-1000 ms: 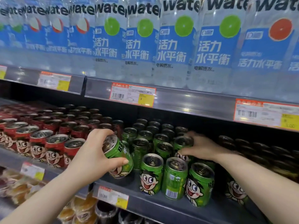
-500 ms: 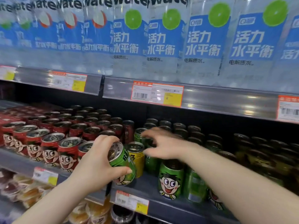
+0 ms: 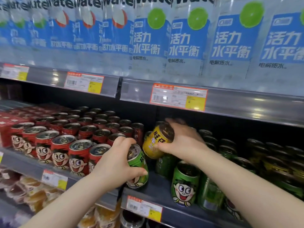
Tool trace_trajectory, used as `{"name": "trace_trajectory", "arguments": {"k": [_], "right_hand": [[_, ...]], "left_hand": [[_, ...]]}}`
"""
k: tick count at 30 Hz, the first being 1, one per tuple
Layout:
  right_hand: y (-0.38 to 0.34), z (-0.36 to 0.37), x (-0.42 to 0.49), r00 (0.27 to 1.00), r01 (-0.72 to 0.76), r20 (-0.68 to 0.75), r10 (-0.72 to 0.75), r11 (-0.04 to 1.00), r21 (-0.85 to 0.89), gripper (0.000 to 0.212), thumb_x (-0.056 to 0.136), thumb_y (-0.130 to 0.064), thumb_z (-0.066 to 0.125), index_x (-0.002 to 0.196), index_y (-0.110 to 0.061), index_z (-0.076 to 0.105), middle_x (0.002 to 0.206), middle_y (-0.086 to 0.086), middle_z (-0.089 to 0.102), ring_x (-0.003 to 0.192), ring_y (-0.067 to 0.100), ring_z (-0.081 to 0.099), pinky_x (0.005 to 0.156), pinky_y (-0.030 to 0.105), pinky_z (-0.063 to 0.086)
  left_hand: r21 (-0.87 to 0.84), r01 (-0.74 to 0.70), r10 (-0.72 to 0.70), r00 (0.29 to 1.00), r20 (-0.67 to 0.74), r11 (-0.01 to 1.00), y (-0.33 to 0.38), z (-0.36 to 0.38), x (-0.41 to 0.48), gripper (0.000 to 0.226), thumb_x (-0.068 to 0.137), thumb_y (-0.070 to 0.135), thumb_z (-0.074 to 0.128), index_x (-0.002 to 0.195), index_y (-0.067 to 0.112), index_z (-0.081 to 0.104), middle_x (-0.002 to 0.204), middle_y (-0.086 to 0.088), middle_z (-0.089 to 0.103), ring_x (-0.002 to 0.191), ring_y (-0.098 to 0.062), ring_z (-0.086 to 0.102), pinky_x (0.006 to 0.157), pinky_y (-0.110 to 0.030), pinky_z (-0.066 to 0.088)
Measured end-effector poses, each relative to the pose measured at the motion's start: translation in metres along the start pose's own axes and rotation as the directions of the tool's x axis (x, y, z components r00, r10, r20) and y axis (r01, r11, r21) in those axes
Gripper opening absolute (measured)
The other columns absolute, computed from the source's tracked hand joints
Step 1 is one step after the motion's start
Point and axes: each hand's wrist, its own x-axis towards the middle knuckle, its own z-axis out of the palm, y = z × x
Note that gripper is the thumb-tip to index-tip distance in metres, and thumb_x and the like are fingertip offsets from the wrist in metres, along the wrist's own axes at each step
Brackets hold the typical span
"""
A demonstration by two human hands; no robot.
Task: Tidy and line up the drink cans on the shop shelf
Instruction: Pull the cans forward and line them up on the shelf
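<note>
My left hand grips tilted green can; right hand clasps tilted yellow can, at 1 o'clock from green.

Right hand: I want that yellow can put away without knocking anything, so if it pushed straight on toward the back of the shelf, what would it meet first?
Probably the dark-topped green cans behind the right hand, which holds the yellow can tilted above the shelf. Depth there is dim, so this is uncertain.
</note>
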Motion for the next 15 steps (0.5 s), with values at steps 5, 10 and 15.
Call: {"name": "trace_trajectory", "arguments": {"k": [5,10,15], "right_hand": [[0.032,-0.050,-0.045,0.988,-0.082,-0.123,0.094,0.992,0.099,0.081,0.066,-0.060,0.068,0.137,-0.037,0.037,0.139,-0.009,0.046,0.126,0.014,0.045,0.097,0.024,0.037],[0.078,-0.080,-0.093,0.969,-0.186,-0.159,0.188,0.982,0.026,0.077,0.068,-0.056,0.069,0.136,-0.037,0.039,0.136,-0.010,0.048,0.123,0.011,0.046,0.092,0.022,0.036],[0.141,-0.119,-0.137,0.900,-0.351,-0.271,0.342,0.936,0.017,0.066,0.064,-0.055,0.071,0.124,-0.036,0.053,0.127,-0.006,0.059,0.117,0.017,0.053,0.093,0.026,0.042]], "left_hand": [[0.089,-0.032,0.022,0.994,0.107,0.996,0.013,0.040,0.013,0.090,0.058,0.054,0.078,0.132,0.023,0.037,0.128,0.009,0.036,0.113,-0.016,0.050,0.091,-0.031,0.045],[0.252,-0.025,0.001,0.995,0.095,0.967,0.022,0.068,0.023,0.087,0.059,0.057,0.076,0.131,0.019,0.043,0.122,-0.002,0.044,0.115,-0.023,0.047,0.090,-0.035,0.045],[0.053,0.080,-0.079,0.997,-0.024,0.995,0.025,0.083,0.047,0.064,0.058,0.080,0.055,0.099,0.030,0.056,0.103,-0.013,0.057,0.094,-0.037,0.056,0.079,-0.051,0.051]]}}
